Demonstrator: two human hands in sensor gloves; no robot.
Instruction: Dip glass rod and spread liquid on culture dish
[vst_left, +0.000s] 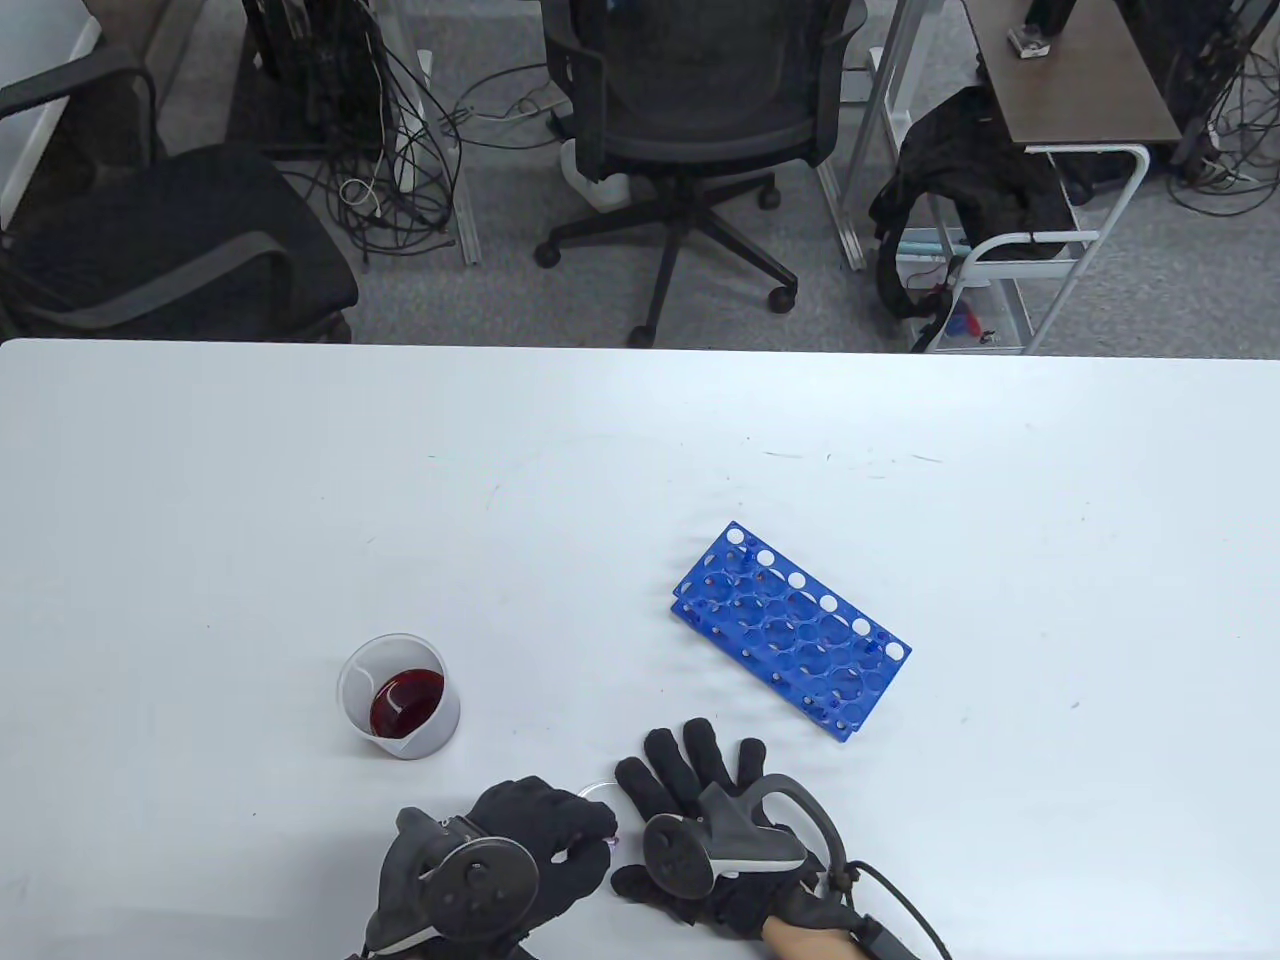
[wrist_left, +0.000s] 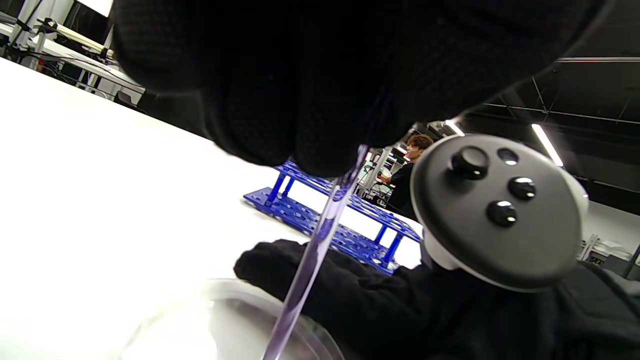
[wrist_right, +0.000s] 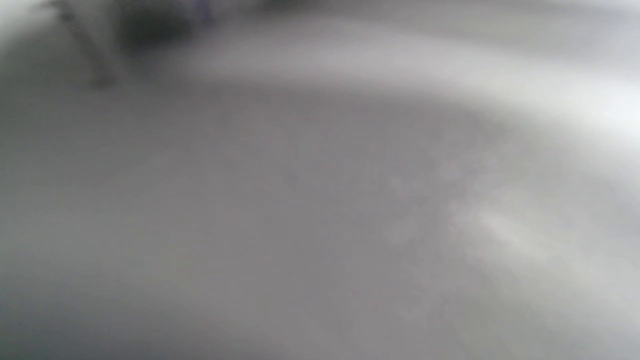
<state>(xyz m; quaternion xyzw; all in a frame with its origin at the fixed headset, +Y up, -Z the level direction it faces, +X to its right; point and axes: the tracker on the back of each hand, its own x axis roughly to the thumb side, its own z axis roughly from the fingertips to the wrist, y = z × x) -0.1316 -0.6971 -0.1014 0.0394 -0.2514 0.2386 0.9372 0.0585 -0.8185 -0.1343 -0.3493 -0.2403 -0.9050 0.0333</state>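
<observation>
A: Start wide. White tabletop (vst_left: 640, 450), a few faint scuffs on it; beyond the far edge, grey carpet, office chairs (vst_left: 690, 110), cable tangles, a wire cart w/ a black bag

B: And on top?

A: Blue tube rack (vst_left: 790, 632), no tubes in it, right of centre. Beaker (vst_left: 398, 697) w/ dark red liquid at left, well apart from the rack. Both hands at the near edge, betw. the two

B: Grip state?

A: Left hand (vst_left: 530, 835) is curled round the glass rod (wrist_left: 315, 250), fingers pinching its upper part; rod slants down into the clear culture dish (wrist_left: 220, 320). Right hand (vst_left: 700, 800) lies flat, fingers spread, palm down beside the dish, holding nothing. Can't tell if it touches the rim. Right wrist view is pure blur, no help

B: So the step is spreading

A: Looks like it, imo. To do it well: keep the rod tip light on the dish floor, sweep in small even strokes, don't lever against the rim or the dish skates. Right hand should steady the dish edge w/o covering it. Rod is thin glass, smooth, so pinch firm but not hard

B: Risk?

A: Dish is light, likely slides on that slick top. Beaker is near the left elbow path, so re-dip slowly
</observation>
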